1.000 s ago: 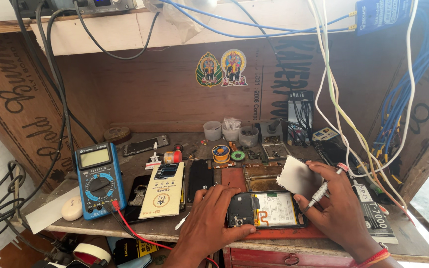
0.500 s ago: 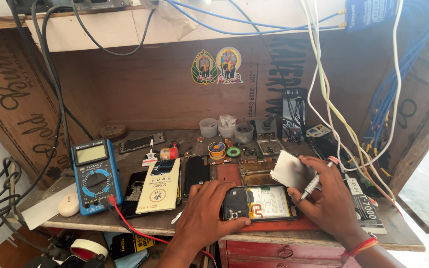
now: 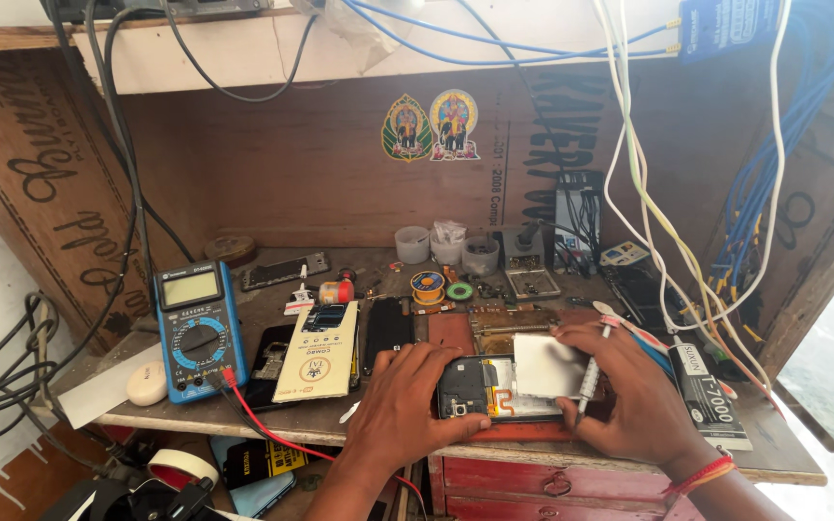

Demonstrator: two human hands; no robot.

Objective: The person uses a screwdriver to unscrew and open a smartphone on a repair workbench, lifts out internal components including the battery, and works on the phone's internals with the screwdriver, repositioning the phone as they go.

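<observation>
I see my two hands on one opened black phone [image 3: 494,391]: left hand [image 3: 407,405] gripping it, right hand [image 3: 629,400] pressing one grey metal plate [image 3: 544,367], pinching one white syringe [image 3: 588,378]

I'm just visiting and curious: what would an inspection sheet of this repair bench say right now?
Surface: worn wooden bench, crowded.
Job's things: opened phone lying flat at the front edge; white sheet over its right part.
Clutter: blue meter, cream phone box, solder spool, small plastic cups.
Hands: left hand grips the phone's left end; right hand presses the sheet and holds a pen-like tool.
Cables: white and blue wires hang overhead; red lead from meter.
Surroundings: wooden back wall with two stickers.
</observation>
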